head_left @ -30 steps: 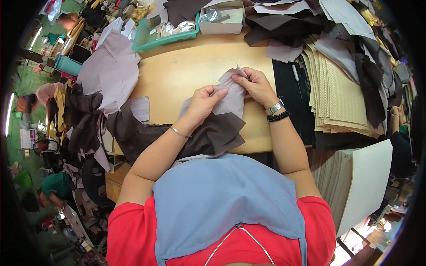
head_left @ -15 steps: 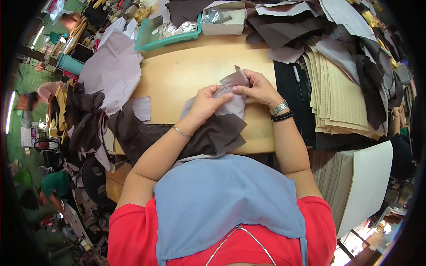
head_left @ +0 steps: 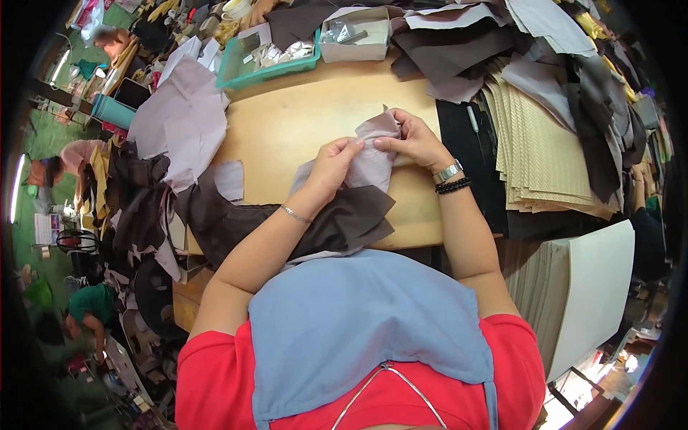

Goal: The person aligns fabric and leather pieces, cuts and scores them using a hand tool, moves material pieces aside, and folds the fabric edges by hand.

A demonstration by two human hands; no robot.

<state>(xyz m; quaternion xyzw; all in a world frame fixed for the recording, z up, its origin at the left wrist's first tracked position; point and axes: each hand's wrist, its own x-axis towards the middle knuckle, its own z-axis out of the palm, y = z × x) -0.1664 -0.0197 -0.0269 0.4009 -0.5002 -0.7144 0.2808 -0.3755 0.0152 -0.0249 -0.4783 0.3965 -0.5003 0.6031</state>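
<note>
A small piece of greyish-lilac fabric (head_left: 374,166) is held up between my two hands over the wooden table. My left hand (head_left: 335,163) pinches its left edge, thumb and forefinger pressed together. On the other side, my right hand (head_left: 414,140) grips the upper right part, with its thumb lying across the front. Beneath my left wrist a dark brown fabric piece (head_left: 351,218) lies over the table's front edge, its lilac underside showing in places. A little lilac scrap (head_left: 229,180) rests on the table to the left.
At the back stand a teal tray (head_left: 236,80) of small white pieces and a white box (head_left: 358,46) with a plastic bag. Cream textured sheets (head_left: 534,154) are stacked at right, beside black material with a pen (head_left: 472,119). Brown and lilac fabric (head_left: 179,118) heaps at left.
My left thumb has drawn back from the middle of the fabric to its left edge, and the fabric's front is more exposed. My right hand keeps its grip. The view has shifted slightly.
</note>
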